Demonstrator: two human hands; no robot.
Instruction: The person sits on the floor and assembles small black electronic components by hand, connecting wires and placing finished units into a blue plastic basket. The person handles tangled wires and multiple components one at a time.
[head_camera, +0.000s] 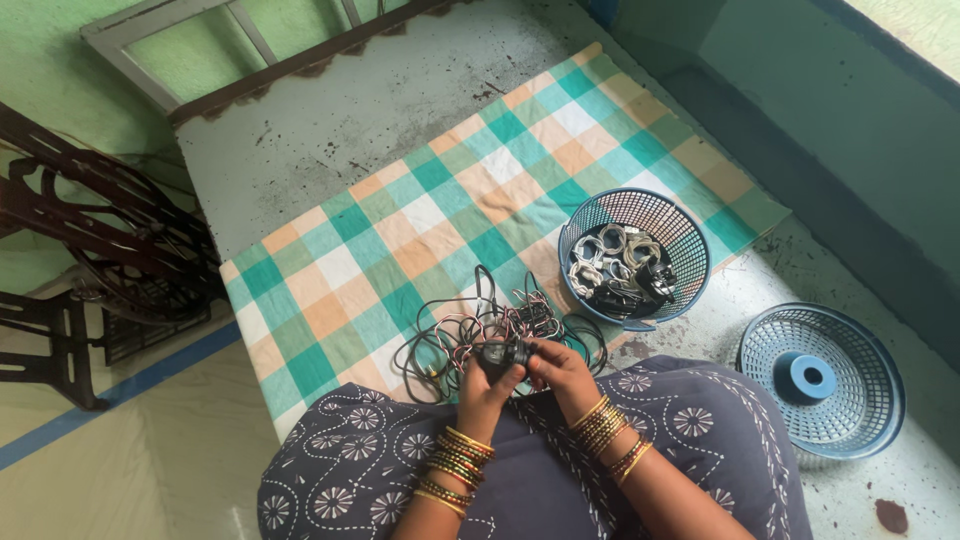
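Across the checked cloth (400, 230) on the floor, beside the blue basket (634, 255) of coiled cables, we pinch the small black adapter (503, 353) between left hand (483, 390) and right hand (560, 368), and should steady it above the tangled wires (470, 325).

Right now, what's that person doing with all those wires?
A seated person holds a small black device in both hands, left hand and right hand, over a tangle of wires on a checked cloth. A blue basket of coiled cables stands beside it; a basket lid lies farther right.
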